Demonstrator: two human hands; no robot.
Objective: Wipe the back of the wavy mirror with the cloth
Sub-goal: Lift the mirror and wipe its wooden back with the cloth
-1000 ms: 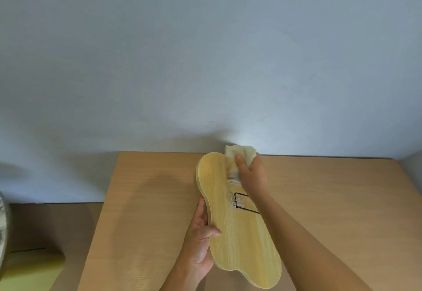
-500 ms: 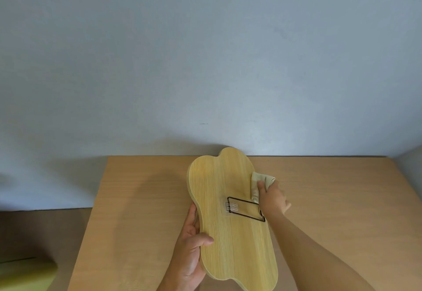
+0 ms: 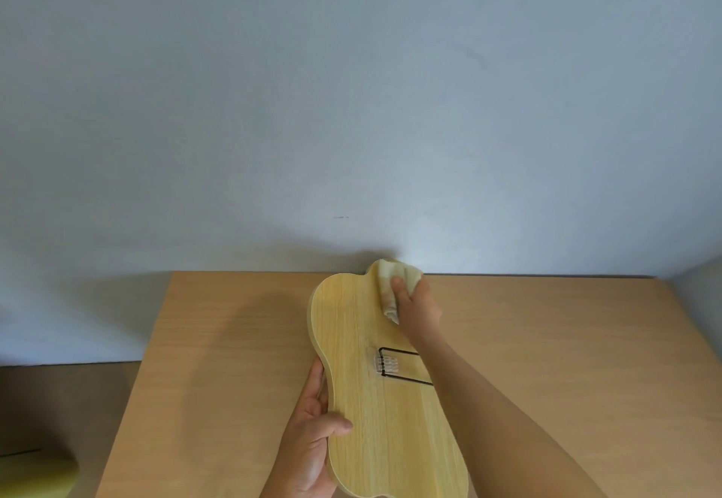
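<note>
The wavy mirror (image 3: 375,400) lies face down, its pale wooden back up, tilted over the wooden table (image 3: 218,361). A black wire stand (image 3: 402,368) with a clear clip sits folded on the back. My left hand (image 3: 312,447) grips the mirror's left edge, thumb on top. My right hand (image 3: 416,308) presses a crumpled beige cloth (image 3: 390,282) on the far top end of the back. The mirror's glass side is hidden.
A grey-white wall (image 3: 351,107) rises straight behind the table's far edge. A second wall closes the right corner (image 3: 703,275). Left of the table the floor shows, with a yellow-green object (image 3: 35,474) at the bottom left.
My right hand slid the cloth from the mirror's right edge beside the wire stand up to the far top end. The left hand kept its grip.
</note>
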